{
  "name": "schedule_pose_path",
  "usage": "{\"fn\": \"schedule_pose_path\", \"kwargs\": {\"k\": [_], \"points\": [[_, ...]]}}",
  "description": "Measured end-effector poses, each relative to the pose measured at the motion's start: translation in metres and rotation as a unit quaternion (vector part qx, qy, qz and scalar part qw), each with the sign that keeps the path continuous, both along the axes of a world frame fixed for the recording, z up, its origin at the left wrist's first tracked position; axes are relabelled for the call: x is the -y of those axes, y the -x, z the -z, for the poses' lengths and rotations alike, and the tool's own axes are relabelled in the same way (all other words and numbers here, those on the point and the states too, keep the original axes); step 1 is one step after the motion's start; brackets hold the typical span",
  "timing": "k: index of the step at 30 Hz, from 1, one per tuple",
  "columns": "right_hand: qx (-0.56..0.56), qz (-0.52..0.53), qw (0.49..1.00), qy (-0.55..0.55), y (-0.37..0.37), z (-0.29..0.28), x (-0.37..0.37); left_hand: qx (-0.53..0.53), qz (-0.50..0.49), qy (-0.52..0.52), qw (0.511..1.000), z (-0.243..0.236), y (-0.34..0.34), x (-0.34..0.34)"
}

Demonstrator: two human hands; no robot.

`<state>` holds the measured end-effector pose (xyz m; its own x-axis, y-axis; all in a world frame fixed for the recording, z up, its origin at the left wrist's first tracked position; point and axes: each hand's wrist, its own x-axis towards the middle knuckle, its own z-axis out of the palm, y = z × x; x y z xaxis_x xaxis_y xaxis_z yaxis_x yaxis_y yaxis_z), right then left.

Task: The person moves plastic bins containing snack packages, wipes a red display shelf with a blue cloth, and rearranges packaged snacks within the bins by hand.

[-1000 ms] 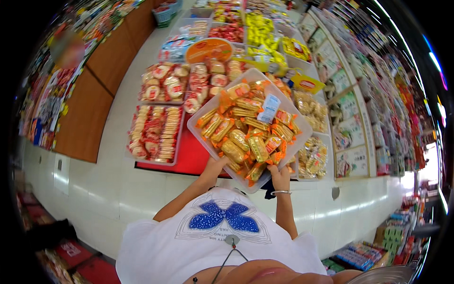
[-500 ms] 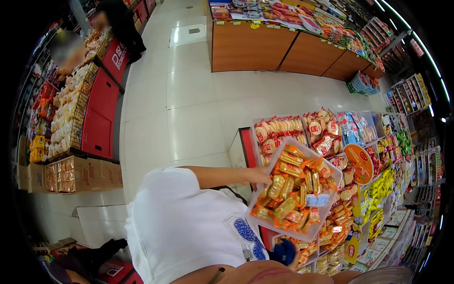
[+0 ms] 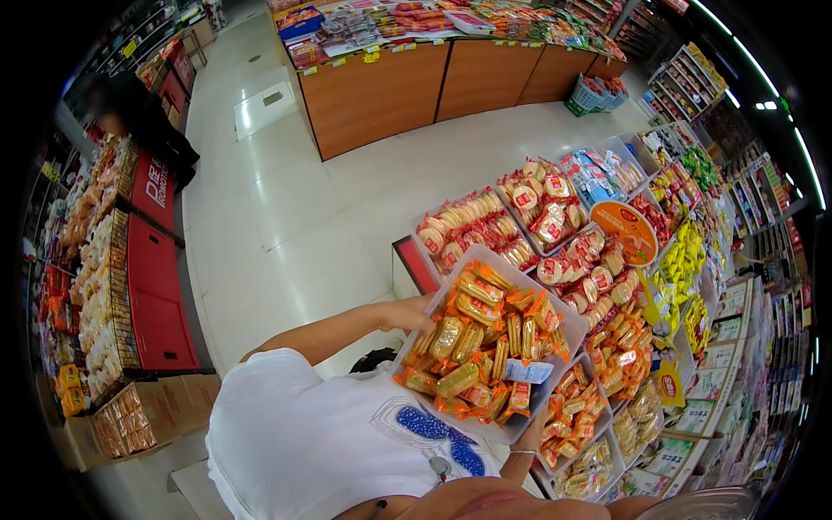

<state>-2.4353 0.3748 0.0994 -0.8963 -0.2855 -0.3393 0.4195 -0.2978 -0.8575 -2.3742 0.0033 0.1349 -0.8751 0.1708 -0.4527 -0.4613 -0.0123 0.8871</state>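
Note:
I carry a translucent plastic tub (image 3: 567, 355) heaped with gold and orange wrapped biscuit packs (image 3: 472, 342), with a pale blue slip (image 3: 529, 373) among them. My left hand (image 3: 412, 314) is closed on the tub's upper left rim, its fingertips partly hidden by it. My right hand (image 3: 532, 436) grips the lower right side, mostly behind the tub. Just beyond stand display tubs of red-wrapped round crackers (image 3: 455, 227), similar orange packs (image 3: 568, 420), yellow packets (image 3: 685, 277) and an orange oval sign (image 3: 624, 231).
A red counter (image 3: 162, 295) with bagged goods and cardboard boxes (image 3: 165, 412) runs along the left, where a person in black (image 3: 147, 121) stands. Tiled floor (image 3: 269, 225) separates it from a wooden counter (image 3: 373, 100). Blue baskets (image 3: 594, 95) and shelves (image 3: 689, 82) stand at the back right.
My view has swung toward the aisle on the left since a second ago. I still hold the tub, which has shifted slightly left in view over the last half second.

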Motion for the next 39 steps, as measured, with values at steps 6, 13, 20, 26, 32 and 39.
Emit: {"fn": "schedule_pose_path", "kwargs": {"k": [6, 13, 20, 26, 32, 39], "points": [[-0.042, -0.022, 0.999, -0.027, 0.034, -0.014, 0.009, 0.036, 0.065, 0.008, 0.997, -0.009, 0.007, -0.004], [-0.098, 0.003, 0.990, 0.100, 0.135, -0.058, 0.013, -0.053, 0.078, 0.008, 0.995, 0.039, 0.023, -0.017], [-0.117, -0.054, 0.991, 0.029, 0.089, -0.008, 0.006, 0.042, -0.017, -0.042, 0.998, 0.014, -0.003, -0.003], [0.060, -0.029, 0.996, -0.058, -0.012, 0.013, -0.032, 0.024, -0.089, -0.044, 0.995, 0.002, -0.009, 0.012], [0.012, 0.063, 0.998, 0.000, 0.072, -0.010, -0.054, 0.013, 0.035, -0.033, 0.999, -0.006, 0.022, 0.014], [-0.119, -0.361, 0.910, -0.163, 0.195, -0.118, -0.017, -0.136, 0.179, 0.005, 0.974, -0.016, 0.071, -0.021]]}}
